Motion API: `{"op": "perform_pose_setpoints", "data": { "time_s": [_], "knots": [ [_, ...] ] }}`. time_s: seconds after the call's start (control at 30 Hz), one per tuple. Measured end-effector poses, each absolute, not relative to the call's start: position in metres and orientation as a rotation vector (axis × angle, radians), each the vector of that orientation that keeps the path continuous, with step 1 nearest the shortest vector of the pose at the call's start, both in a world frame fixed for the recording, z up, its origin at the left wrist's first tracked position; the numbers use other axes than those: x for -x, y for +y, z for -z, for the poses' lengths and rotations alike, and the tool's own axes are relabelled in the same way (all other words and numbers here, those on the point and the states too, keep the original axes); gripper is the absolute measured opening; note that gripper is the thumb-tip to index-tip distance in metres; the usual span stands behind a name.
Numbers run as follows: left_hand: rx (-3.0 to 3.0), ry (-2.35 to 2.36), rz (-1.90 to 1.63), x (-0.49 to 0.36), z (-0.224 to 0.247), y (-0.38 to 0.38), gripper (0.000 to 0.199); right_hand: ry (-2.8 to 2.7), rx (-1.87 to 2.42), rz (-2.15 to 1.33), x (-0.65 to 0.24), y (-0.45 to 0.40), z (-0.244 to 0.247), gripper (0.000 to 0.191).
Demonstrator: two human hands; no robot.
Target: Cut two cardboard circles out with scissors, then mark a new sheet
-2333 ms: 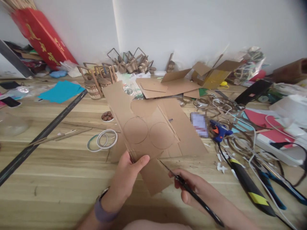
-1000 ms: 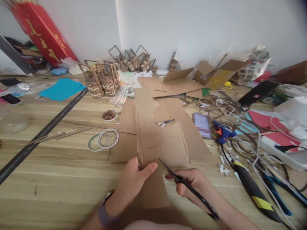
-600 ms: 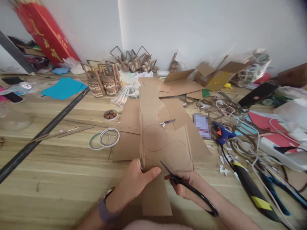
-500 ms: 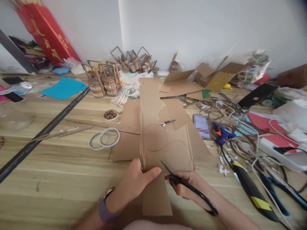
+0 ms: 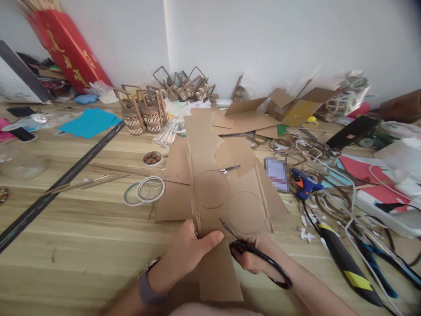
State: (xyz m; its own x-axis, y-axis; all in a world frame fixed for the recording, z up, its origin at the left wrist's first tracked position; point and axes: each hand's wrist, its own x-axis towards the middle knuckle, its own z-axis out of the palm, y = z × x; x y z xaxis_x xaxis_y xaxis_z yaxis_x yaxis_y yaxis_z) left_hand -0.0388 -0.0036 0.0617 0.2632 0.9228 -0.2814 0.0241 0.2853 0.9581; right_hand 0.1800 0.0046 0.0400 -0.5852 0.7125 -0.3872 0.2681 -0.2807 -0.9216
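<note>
A long cardboard piece (image 5: 205,153) with two drawn circles lies across the middle, its near end raised towards me. My left hand (image 5: 187,254) grips its near left edge, thumb on top. My right hand (image 5: 263,259) holds black-handled scissors (image 5: 245,246), the blades pointing up and left at the cardboard just below the right circle. The lower blade is hidden by the cardboard. A narrow cardboard flap (image 5: 219,274) hangs towards me below my left thumb. A dark pen (image 5: 232,168) rests on cardboard beyond the circles.
White rings (image 5: 150,189) and a bowl of brown balls (image 5: 152,158) stand left. Small woven baskets (image 5: 133,120) are at the back. To the right are a blue glue gun (image 5: 305,184), a phone-like object (image 5: 277,174), cables, pliers (image 5: 371,254) and paper scraps.
The cardboard has turned slightly, its far end shifting left and its near flap right. The scissor handles have swung a little up and left, looking more open.
</note>
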Motion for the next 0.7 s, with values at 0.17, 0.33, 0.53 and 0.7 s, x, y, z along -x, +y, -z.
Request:
{"op": "perform_pose_setpoints", "data": {
  "time_s": [0.17, 0.33, 0.53, 0.7],
  "knots": [
    [-1.15, 1.176, -0.798, 0.0402, -0.0603, -0.0039, 0.043, -1.613, 1.21, -2.017, -0.1785, 0.0084, -0.0399, 0.046],
    [-1.112, 1.185, -0.794, 0.0396, -0.058, -0.004, 0.042, -1.542, 1.337, -2.035, -0.1784, 0.0058, -0.0423, 0.047],
    [-1.041, 1.125, -0.795, 0.0408, -0.0562, -0.0025, 0.043, -1.485, 1.441, -1.996, -0.1728, -0.0002, -0.0421, 0.058],
    [-1.072, 1.094, -0.801, 0.037, -0.0532, -0.0059, 0.043, -1.58, 1.319, -1.974, -0.1736, 0.0006, -0.0388, 0.065]
  ]
}}
